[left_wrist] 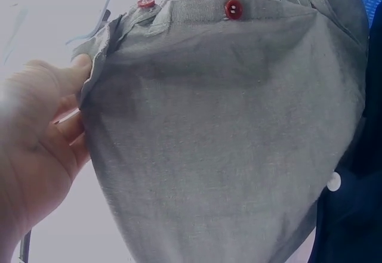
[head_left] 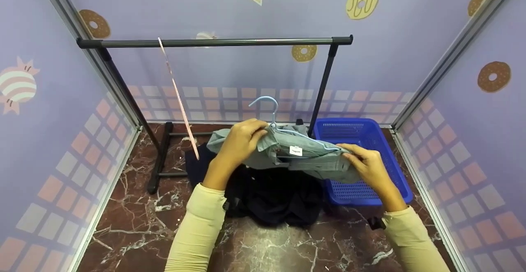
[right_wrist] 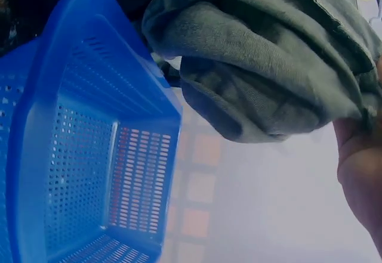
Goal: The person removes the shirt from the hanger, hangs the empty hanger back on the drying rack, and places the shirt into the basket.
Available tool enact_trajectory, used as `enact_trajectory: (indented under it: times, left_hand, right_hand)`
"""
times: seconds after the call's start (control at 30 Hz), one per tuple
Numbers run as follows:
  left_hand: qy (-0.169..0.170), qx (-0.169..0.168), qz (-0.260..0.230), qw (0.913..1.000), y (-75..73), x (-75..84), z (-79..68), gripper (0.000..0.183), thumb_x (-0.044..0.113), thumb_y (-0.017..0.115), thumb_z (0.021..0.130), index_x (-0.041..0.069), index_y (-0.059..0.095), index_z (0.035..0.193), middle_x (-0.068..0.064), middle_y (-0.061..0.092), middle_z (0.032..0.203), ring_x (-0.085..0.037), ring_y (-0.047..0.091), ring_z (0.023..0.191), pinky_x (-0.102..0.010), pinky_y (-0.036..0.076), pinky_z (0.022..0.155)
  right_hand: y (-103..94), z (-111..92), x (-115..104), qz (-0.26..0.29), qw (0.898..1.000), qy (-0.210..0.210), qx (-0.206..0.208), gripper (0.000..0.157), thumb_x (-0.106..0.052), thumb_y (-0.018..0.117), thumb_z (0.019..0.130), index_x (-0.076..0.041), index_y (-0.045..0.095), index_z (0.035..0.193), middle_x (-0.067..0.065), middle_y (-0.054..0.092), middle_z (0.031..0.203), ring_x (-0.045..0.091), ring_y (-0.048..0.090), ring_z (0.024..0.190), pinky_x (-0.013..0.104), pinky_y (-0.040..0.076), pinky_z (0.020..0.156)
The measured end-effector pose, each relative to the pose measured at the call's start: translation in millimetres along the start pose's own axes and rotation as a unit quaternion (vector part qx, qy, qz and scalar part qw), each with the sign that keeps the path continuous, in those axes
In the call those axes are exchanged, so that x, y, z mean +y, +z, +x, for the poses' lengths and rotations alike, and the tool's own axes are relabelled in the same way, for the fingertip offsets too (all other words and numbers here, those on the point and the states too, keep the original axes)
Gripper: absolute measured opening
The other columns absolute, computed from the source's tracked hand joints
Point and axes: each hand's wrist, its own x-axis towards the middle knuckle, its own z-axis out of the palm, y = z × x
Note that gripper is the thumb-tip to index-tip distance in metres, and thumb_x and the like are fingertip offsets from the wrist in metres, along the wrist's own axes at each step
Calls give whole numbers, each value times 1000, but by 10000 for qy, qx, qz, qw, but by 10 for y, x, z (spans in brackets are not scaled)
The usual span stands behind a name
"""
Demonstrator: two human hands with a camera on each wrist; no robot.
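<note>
Both hands hold up a grey-green shirt (head_left: pixel 308 165) with a light blue hanger (head_left: pixel 276 107) inside it, the hook standing above the fabric. My left hand (head_left: pixel 240 140) pinches the cloth's edge beside the hook. Thumb and fingers of my right hand (head_left: pixel 370 165) grip the shirt at the hanger's right end. A white label (head_left: pixel 296 150) shows inside the neck. In the left wrist view, a red button (left_wrist: pixel 233 9) sits on the shirt's upper band. Loose folds of the shirt (right_wrist: pixel 262 66) hang near the right hand (right_wrist: pixel 364 173) in the right wrist view.
A black clothes rack (head_left: pixel 213 42) stands behind, with a pink hanger (head_left: pixel 181 99) on its bar. Dark clothes (head_left: pixel 283 206) lie heaped on the marbled brown floor (head_left: pixel 135 222) below the shirt. To the right is a blue plastic basket (head_left: pixel 396 173). Walls enclose three sides.
</note>
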Motion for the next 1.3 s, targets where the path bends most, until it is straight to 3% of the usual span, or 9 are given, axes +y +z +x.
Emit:
enact_trajectory:
  times: [0.2, 0.33, 0.47, 0.53, 0.77, 1.07, 1.17, 1.3]
  left_hand:
    - [-28, -155, 213, 9996, -38, -11, 17, 14, 18, 61, 94, 7, 68, 99, -3, 67, 88, -15, 62, 75, -29, 55, 72]
    - [-85, -152, 211, 9996, -68, -37, 20, 13, 17, 61, 94, 7, 67, 98, -3, 67, 88, -15, 60, 75, -28, 54, 72]
    - [-99, -152, 132, 9997, -104, -53, 26, 12, 16, 60, 94, 6, 66, 98, -4, 67, 90, -15, 60, 77, -28, 54, 73]
    - [-101, -140, 82, 9998, -116, -59, 33, 12, 16, 59, 95, 6, 65, 98, -5, 66, 91, -16, 60, 78, -28, 54, 74]
    - [-144, -118, 17, 9998, -99, -72, 52, 12, 13, 58, 95, 2, 62, 98, -8, 66, 93, -19, 60, 82, -32, 53, 79]
    - [-139, 26, 26, 9999, -64, -86, 70, 12, 10, 56, 95, 0, 63, 98, -11, 66, 92, -21, 61, 82, -33, 54, 80]
    - [-69, 77, -2, 9999, -51, -85, 62, 13, 11, 56, 96, 0, 63, 98, -11, 66, 93, -21, 62, 84, -33, 54, 81]
    - [-66, 169, 34, 9998, -34, -81, 52, 12, 10, 56, 96, 0, 63, 98, -11, 66, 94, -22, 63, 86, -34, 54, 83]
  right_hand:
    - [-7, -5, -116, 1157, 9928, 152, -253, 29, 11, 57, 89, 7, 66, 116, 16, 70, 115, 3, 65, 105, 13, 51, 88]
    - [-14, -4, -114, 1496, 9868, 371, -500, 30, 9, 54, 92, 8, 63, 120, 4, 69, 119, 2, 64, 105, 14, 52, 87]
    - [6, -36, 36, 2057, 9732, 704, -746, 31, 8, 49, 95, 7, 60, 124, -5, 68, 120, 3, 66, 102, 16, 55, 82]
    - [25, -58, 123, 2480, 9616, 814, -844, 32, 7, 47, 96, 9, 58, 126, -3, 68, 121, 6, 67, 100, 19, 56, 80]
    - [116, -123, 250, 4136, 8997, 934, -1035, 35, 7, 39, 99, 14, 49, 131, 6, 67, 124, 15, 68, 104, 26, 58, 83]
    - [302, -256, 254, 5358, 8331, 1012, -929, 41, 9, 33, 100, 2, 55, 133, 11, 65, 127, 19, 65, 112, 29, 55, 91]
    - [332, -290, 266, 5579, 8189, 950, -950, 43, 9, 29, 100, 1, 54, 134, 12, 63, 129, 19, 63, 114, 29, 55, 93]
    - [374, -305, 270, 5560, 8205, 1014, -854, 44, 8, 28, 101, -2, 54, 135, 10, 63, 130, 18, 63, 114, 29, 54, 93]
